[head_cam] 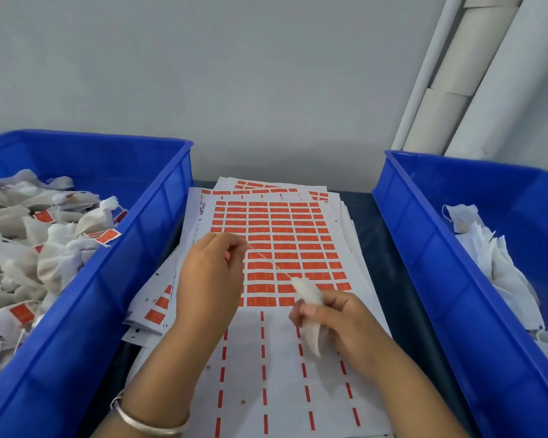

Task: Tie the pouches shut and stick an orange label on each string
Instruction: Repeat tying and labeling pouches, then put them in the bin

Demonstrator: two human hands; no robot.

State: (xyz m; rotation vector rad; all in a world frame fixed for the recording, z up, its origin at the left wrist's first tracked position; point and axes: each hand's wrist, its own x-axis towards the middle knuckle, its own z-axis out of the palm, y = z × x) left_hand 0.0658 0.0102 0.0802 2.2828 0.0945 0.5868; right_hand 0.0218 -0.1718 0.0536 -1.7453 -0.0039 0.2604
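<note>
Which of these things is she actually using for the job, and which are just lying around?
In use: pouch in right hand, string in left hand, label sheet, both blue bins.

Lying about: cardboard tubes, bracelet.

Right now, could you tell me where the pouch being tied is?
The small white fabric pouch sits centre-right in the head view, gripped by the right hand above the orange label sheet; the left hand pulls its string taut.

Single head-worn view, wide angle, looking forward and down from close above the label sheets [276,248]. Blue bin [86,295] at left edge, another blue bin [456,263] at right, grey wall [234,74] straight ahead.
</note>
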